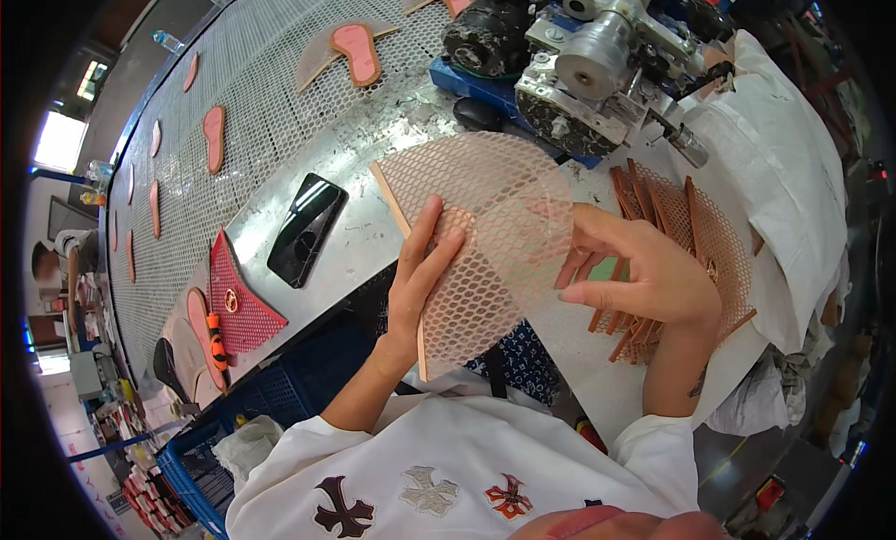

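Observation:
A pale beige, fan-shaped mesh panel with a light strip along its straight left edge is raised in front of me. My left hand grips it near that edge, two fingers lying across its face. At the panel's right side is my right hand, fingers loosely curled and thumb apart, with nothing visible in its grasp. Some of its fingertips show blurred behind the mesh. Just beyond my right hand lies a pile of similar mesh panels with brown edge strips, on a pale work surface.
A metal machine stands at the top right, beside a white sack. A black phone lies on the metal table, left of the panel. Farther left are a red mesh piece and an orange-black tool. Insole-shaped pieces rest on the honeycomb-patterned belt.

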`<state>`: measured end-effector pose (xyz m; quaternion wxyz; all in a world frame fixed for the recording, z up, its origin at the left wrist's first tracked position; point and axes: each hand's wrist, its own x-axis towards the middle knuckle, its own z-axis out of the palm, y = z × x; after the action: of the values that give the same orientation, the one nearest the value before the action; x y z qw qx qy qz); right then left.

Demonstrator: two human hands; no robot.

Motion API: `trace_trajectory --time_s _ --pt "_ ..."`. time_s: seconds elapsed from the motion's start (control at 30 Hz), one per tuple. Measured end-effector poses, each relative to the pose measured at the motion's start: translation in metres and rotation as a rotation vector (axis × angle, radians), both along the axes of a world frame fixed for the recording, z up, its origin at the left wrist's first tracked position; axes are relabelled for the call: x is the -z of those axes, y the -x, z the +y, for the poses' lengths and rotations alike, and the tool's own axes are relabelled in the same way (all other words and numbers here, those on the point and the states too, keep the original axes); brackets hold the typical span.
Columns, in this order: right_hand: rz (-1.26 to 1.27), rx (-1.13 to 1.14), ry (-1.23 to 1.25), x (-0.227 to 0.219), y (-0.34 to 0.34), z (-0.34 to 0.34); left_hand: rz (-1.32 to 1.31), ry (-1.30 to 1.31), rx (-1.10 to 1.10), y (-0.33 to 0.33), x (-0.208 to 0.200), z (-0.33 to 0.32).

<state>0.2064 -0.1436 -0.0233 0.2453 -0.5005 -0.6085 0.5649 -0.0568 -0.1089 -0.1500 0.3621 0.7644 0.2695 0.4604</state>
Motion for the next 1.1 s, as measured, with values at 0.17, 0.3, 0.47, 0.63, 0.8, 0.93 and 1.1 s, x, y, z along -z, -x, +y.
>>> trace_trajectory --time_s 0.17,0.3,0.47,0.63,0.8,0.93,1.1 --pt "0.027 -0.025 -0.029 0.016 -0.001 -0.001 -0.012 -0.042 -0.038 0.006 0.003 0.002" --pt "0.036 -0.06 -0.039 0.023 0.003 0.002 0.005 -0.085 -0.09 0.014 0.001 0.004" --pt "-0.073 -0.111 0.023 0.026 0.028 0.005 0.223 -0.406 -0.276 0.074 -0.03 0.029" --pt "-0.254 -0.218 -0.037 0.039 0.058 0.0 0.228 -0.738 -0.718 0.141 -0.084 0.106" --pt "-0.325 -0.536 -0.227 0.04 0.087 -0.007 0.655 -0.619 -0.91 0.207 -0.07 0.179" --pt "-0.392 -0.611 -0.266 0.053 0.118 -0.019 0.709 -0.125 -0.819 0.222 0.001 0.223" --pt "-0.377 -0.715 -0.272 0.102 0.163 -0.028 0.916 -0.133 -0.711 0.247 0.041 0.281"
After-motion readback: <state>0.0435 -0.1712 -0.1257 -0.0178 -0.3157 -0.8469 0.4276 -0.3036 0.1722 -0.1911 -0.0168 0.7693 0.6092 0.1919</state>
